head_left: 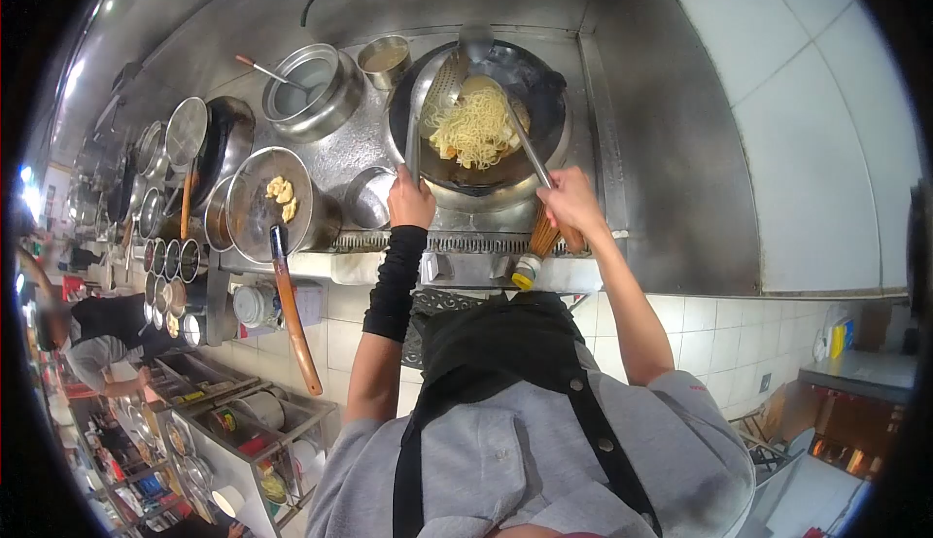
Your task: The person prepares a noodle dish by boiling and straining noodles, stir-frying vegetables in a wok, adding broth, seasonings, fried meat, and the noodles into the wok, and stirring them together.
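A black wok (544,101) on the burner holds a heap of yellow noodles (476,135) with some paler pieces among them. My left hand (412,200) is closed round the handle of a perforated skimmer (445,83), whose bowl rests over the noodles' left side. With fingers wrapped, my right hand (571,201) grips a long metal handle (528,149), apparently a wok ladle's, reaching into the noodles; its head is mostly hidden. Below that hand lie a bamboo brush (544,232) and a container with a yellow cap (525,274) at the counter edge.
Left of the wok stand a large steel pot (316,91), a small pot of liquid (385,60) and a steel bowl (369,198). A wooden-handled pan (262,203) holds yellowish pieces. A steel wall (671,130) bounds the right. Another person (97,344) works at far left.
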`<state>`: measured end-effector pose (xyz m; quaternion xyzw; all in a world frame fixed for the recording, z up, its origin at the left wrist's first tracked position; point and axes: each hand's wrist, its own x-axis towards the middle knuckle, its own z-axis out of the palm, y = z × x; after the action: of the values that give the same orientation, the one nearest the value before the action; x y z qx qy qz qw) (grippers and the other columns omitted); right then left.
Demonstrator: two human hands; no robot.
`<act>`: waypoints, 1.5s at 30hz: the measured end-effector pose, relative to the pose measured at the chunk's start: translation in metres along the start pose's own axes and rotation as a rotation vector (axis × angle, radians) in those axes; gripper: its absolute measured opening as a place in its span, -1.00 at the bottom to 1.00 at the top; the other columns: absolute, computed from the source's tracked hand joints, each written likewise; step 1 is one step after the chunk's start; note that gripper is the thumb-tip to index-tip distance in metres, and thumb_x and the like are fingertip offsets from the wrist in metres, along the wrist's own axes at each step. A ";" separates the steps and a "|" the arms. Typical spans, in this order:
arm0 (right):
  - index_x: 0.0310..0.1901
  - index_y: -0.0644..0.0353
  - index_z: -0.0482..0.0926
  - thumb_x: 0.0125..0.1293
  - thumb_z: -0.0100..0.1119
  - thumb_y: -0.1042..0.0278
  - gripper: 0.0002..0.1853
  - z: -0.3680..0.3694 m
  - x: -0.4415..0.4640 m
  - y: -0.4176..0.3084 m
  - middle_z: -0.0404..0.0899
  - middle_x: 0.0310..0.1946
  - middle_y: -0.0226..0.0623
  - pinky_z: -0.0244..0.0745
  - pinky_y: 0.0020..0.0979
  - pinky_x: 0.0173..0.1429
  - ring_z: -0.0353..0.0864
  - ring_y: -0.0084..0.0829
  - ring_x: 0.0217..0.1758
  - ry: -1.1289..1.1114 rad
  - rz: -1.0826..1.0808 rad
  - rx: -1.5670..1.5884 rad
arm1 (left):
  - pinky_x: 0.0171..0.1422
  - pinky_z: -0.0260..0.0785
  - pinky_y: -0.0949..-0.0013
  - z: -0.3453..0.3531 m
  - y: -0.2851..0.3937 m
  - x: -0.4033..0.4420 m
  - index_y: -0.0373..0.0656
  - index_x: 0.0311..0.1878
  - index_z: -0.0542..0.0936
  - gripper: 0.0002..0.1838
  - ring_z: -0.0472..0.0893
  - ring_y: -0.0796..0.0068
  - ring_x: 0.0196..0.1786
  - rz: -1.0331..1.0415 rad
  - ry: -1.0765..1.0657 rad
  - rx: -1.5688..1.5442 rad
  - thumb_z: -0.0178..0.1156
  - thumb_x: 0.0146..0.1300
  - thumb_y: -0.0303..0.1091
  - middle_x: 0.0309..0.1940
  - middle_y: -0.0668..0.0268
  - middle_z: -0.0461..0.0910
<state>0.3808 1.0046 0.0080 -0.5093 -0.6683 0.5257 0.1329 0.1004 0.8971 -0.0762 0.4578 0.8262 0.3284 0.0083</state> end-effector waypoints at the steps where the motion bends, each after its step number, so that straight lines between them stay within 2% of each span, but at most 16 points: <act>1: -0.36 0.46 0.58 0.19 0.17 0.53 -0.88 0.001 -0.004 0.005 0.67 -0.51 0.05 0.60 -0.13 -0.32 0.74 -0.06 -0.44 0.064 -0.100 -0.120 | -0.10 0.48 -0.20 0.005 0.001 -0.004 -0.45 0.13 0.42 -0.54 0.65 -0.33 -0.20 0.024 0.043 -0.009 0.26 0.22 -0.43 -0.28 -0.27 0.63; 3: -0.26 0.45 0.60 0.19 0.15 0.55 -0.86 0.004 -0.009 0.021 0.68 -0.40 0.19 0.64 -0.05 -0.15 0.73 0.17 -0.30 0.193 -0.298 -0.354 | -0.08 0.48 -0.19 0.007 0.005 -0.009 -0.47 0.21 0.38 -0.49 0.63 -0.33 -0.17 0.021 0.057 -0.012 0.23 0.25 -0.44 -0.21 -0.29 0.61; 6: -0.07 0.41 0.61 0.20 0.15 0.55 -0.74 0.017 -0.018 0.044 0.64 -0.19 0.32 0.59 0.02 0.04 0.61 0.35 -0.08 0.312 -0.380 -0.278 | -0.08 0.47 -0.17 -0.001 0.011 -0.011 -0.50 0.29 0.35 -0.44 0.62 -0.33 -0.17 0.020 0.099 -0.024 0.22 0.28 -0.45 -0.18 -0.30 0.60; 10: 0.20 0.44 0.54 0.22 0.16 0.55 -0.53 0.026 -0.027 0.064 0.63 -0.01 0.33 0.61 -0.03 0.12 0.66 0.27 0.00 0.412 -0.449 -0.242 | -0.09 0.47 -0.15 -0.010 0.010 -0.007 -0.54 0.35 0.32 -0.40 0.62 -0.33 -0.17 0.062 0.159 -0.040 0.22 0.31 -0.44 -0.17 -0.30 0.59; 13: 0.23 0.48 0.52 0.21 0.15 0.56 -0.50 0.037 -0.025 0.075 0.63 0.03 0.33 0.62 -0.06 0.14 0.67 0.26 0.02 0.481 -0.432 -0.244 | -0.05 0.49 -0.12 -0.023 0.021 -0.014 -0.55 0.34 0.36 -0.42 0.64 -0.34 -0.14 0.049 0.158 -0.058 0.22 0.30 -0.46 -0.14 -0.33 0.60; 16: 0.18 0.50 0.55 0.21 0.17 0.55 -0.53 0.039 -0.015 0.068 0.64 -0.06 0.33 0.62 -0.05 0.02 0.71 0.20 -0.07 0.438 -0.424 -0.243 | -0.01 0.52 -0.02 -0.038 0.027 -0.028 -0.51 0.32 0.42 -0.44 0.67 -0.32 -0.09 0.049 0.057 -0.174 0.26 0.29 -0.44 -0.15 -0.32 0.64; 19: 0.13 0.39 0.60 0.21 0.19 0.52 -0.59 0.031 -0.021 0.066 0.66 -0.25 0.23 0.60 -0.12 -0.12 0.72 0.12 -0.25 0.413 -0.301 -0.171 | -0.10 0.53 0.12 -0.053 0.011 -0.024 -0.52 0.24 0.51 -0.48 0.75 -0.06 -0.22 -0.085 0.111 -0.316 0.32 0.26 -0.44 -0.25 -0.24 0.68; 20: 0.12 0.35 0.61 0.21 0.19 0.51 -0.60 0.026 -0.028 0.060 0.67 -0.29 0.19 0.59 -0.15 -0.15 0.72 0.09 -0.29 0.405 -0.279 -0.157 | -0.07 0.54 0.23 -0.059 0.008 -0.025 -0.51 0.20 0.54 -0.50 0.75 0.22 -0.25 -0.206 0.092 -0.396 0.35 0.25 -0.42 -0.23 -0.08 0.75; 21: 0.11 0.32 0.62 0.21 0.20 0.51 -0.60 0.024 -0.035 0.058 0.68 -0.33 0.16 0.59 -0.17 -0.17 0.73 0.06 -0.32 0.389 -0.255 -0.144 | -0.30 0.47 0.36 -0.053 -0.014 -0.022 -0.47 0.14 0.59 -0.59 0.62 0.49 -0.42 -0.136 0.172 -0.488 0.34 0.29 -0.43 -0.39 0.23 0.70; 23: 0.12 0.27 0.64 0.22 0.24 0.49 -0.61 0.019 -0.037 0.081 0.69 -0.40 0.04 0.57 -0.24 -0.26 0.72 -0.29 -0.41 0.371 -0.250 -0.065 | -0.51 0.22 0.52 -0.074 -0.043 -0.036 -0.37 0.02 0.63 -0.76 0.43 0.65 -0.55 -0.566 -0.081 -1.090 0.30 0.35 -0.46 -0.52 0.42 0.53; 24: 0.11 0.29 0.64 0.23 0.25 0.48 -0.61 0.018 -0.040 0.080 0.69 -0.40 0.02 0.56 -0.26 -0.28 0.71 -0.41 -0.41 0.344 -0.195 -0.029 | -0.59 0.00 0.58 -0.078 -0.048 -0.043 -0.27 -0.11 0.61 -0.90 0.31 0.74 -0.59 -0.615 -0.031 -1.164 0.28 0.37 -0.48 -0.57 0.48 0.41; 25: 0.08 0.35 0.64 0.23 0.27 0.50 -0.64 0.019 -0.044 0.077 0.69 -0.42 -0.06 0.55 -0.30 -0.30 0.67 -0.50 -0.42 0.453 -0.350 -0.105 | -0.59 0.05 0.56 -0.089 -0.055 -0.053 -0.24 -0.18 0.57 -0.92 0.34 0.69 -0.58 -0.675 -0.042 -1.286 0.27 0.39 -0.45 -0.52 0.41 0.45; 28: 0.02 0.41 0.63 0.23 0.29 0.54 -0.69 0.017 -0.024 0.092 0.64 -0.51 -0.20 0.53 -0.31 -0.37 0.64 -0.46 -0.50 0.390 -0.235 -0.010 | -0.58 0.04 0.60 -0.110 -0.065 -0.082 -0.23 -0.12 0.52 -0.91 0.29 0.68 -0.57 -0.786 -0.073 -1.539 0.20 0.45 -0.43 -0.47 0.37 0.41; 33: -0.17 0.43 0.63 0.26 0.22 0.52 -0.84 0.006 0.000 0.045 0.57 -0.63 -0.27 0.44 -0.34 -0.59 0.54 -0.48 -0.68 0.360 -0.215 -0.064 | -0.61 0.00 0.68 -0.101 -0.100 -0.128 -0.35 0.31 0.46 -0.58 0.18 0.81 -0.57 -0.927 -0.204 -1.761 0.12 0.51 -0.31 -0.46 0.45 0.32; 38: -0.35 0.38 0.62 0.25 0.17 0.53 -0.90 0.008 0.067 0.027 0.52 -0.69 -0.31 0.42 -0.38 -0.64 0.51 -0.53 -0.72 0.229 -0.170 -0.031 | -0.61 0.00 0.67 -0.076 -0.136 -0.162 -0.34 0.27 0.44 -0.62 0.18 0.80 -0.58 -1.068 -0.197 -1.857 0.13 0.51 -0.34 -0.46 0.44 0.33; 45: -0.12 0.41 0.70 0.24 0.19 0.50 -0.77 0.030 0.090 0.008 0.56 -0.68 -0.19 0.50 -0.32 -0.57 0.61 -0.43 -0.67 0.006 -0.200 -0.196 | -0.62 -0.01 0.67 -0.053 -0.218 -0.174 -0.33 0.29 0.44 -0.62 0.19 0.77 -0.59 -1.170 -0.236 -1.860 0.08 0.53 -0.33 -0.46 0.42 0.33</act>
<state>0.3235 1.0608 -0.0437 -0.4525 -0.7633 0.4405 0.1363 0.0213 0.6568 -0.2041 -0.1602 0.3399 0.7212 0.5820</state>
